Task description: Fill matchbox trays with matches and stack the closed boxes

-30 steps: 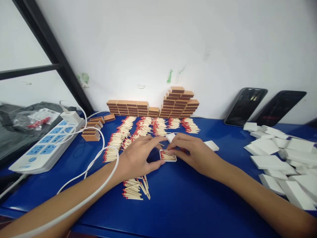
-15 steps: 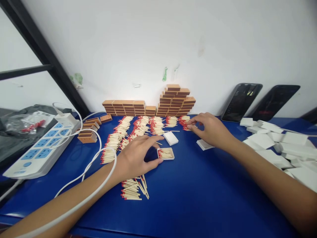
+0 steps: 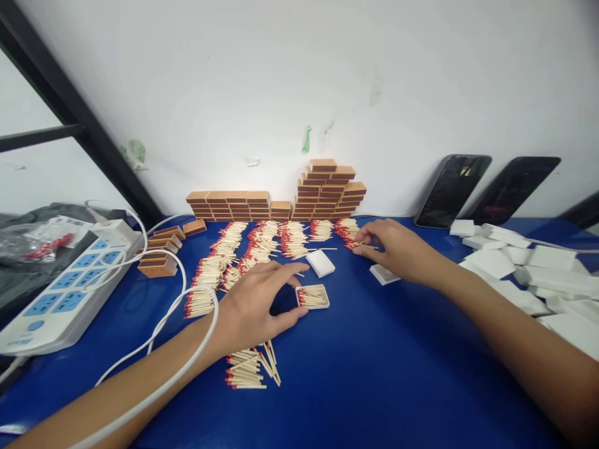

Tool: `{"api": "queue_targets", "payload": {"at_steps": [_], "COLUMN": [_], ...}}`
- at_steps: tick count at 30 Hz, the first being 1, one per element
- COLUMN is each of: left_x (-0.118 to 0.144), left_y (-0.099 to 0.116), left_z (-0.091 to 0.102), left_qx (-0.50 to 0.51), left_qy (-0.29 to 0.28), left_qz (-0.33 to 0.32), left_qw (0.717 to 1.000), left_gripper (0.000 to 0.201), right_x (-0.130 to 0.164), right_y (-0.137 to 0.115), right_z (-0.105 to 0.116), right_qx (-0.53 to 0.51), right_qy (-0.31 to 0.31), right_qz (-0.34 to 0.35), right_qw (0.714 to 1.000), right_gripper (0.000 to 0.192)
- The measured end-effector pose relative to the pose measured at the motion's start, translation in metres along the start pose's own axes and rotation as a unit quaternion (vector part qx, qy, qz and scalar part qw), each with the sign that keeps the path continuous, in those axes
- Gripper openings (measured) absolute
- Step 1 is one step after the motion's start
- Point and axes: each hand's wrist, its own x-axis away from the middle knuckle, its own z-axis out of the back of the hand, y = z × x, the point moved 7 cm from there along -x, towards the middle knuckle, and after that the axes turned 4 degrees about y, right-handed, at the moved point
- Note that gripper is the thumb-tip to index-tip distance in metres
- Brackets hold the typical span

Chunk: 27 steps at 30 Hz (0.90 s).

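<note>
1. The blue table [image 3: 355,374] looks smooth and hard; small things would likely slide on it. A white wall [image 3: 281,75] closes it off at 12 o'clock, with two dark phones [image 3: 452,190] leaning against it toward 2.
2. A white power strip [image 3: 60,290] lies at 9 o'clock, and its cable [image 3: 187,293] loops over the person's left forearm.
3. Loose white sleeves [image 3: 515,268] are heaped at 3; stacked brown boxes [image 3: 322,190] stand at 12.
4. The left hand [image 3: 253,305] steadies the small open tray [image 3: 312,297] at the table's middle, thumb and forefinger clamped on its left end. Thin card, I'd judge: light, easily crushed, best held by its short walls.
5. The right hand [image 3: 397,249], at 1 o'clock from the tray, has its fingertips pinched together at the rows of matches [image 3: 349,231]. Whether they hold any, I cannot tell. Matches are light, stiff and brittle; grip the shafts, not the red heads.
</note>
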Motion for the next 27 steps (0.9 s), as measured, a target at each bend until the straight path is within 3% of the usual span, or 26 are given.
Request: {"api": "queue_targets", "payload": {"at_steps": [3, 8, 13, 27], "left_x": [0.001, 0.001, 0.002, 0.000], "left_y": [-0.001, -0.004, -0.007, -0.005], "left_z": [0.000, 0.001, 0.002, 0.004], "left_qx": [0.000, -0.001, 0.003, -0.012], "left_qy": [0.005, 0.031, 0.033, 0.062], "left_qz": [-0.006, -0.028, -0.013, -0.041], "left_qw": [1.000, 0.999, 0.999, 0.997], "left_gripper": [0.055, 0.058, 0.059, 0.060], "right_x": [0.002, 0.005, 0.006, 0.001], "right_y": [0.008, 0.023, 0.021, -0.007], "right_z": [0.003, -0.004, -0.006, 0.017], "right_qx": [0.015, 0.013, -0.015, -0.044], "right_qy": [-0.015, -0.091, -0.120, -0.028], "right_qz": [-0.015, -0.077, -0.097, -0.010], "right_qw": [1.000, 0.993, 0.988, 0.999], "right_gripper": [0.029, 0.034, 0.036, 0.054]}}
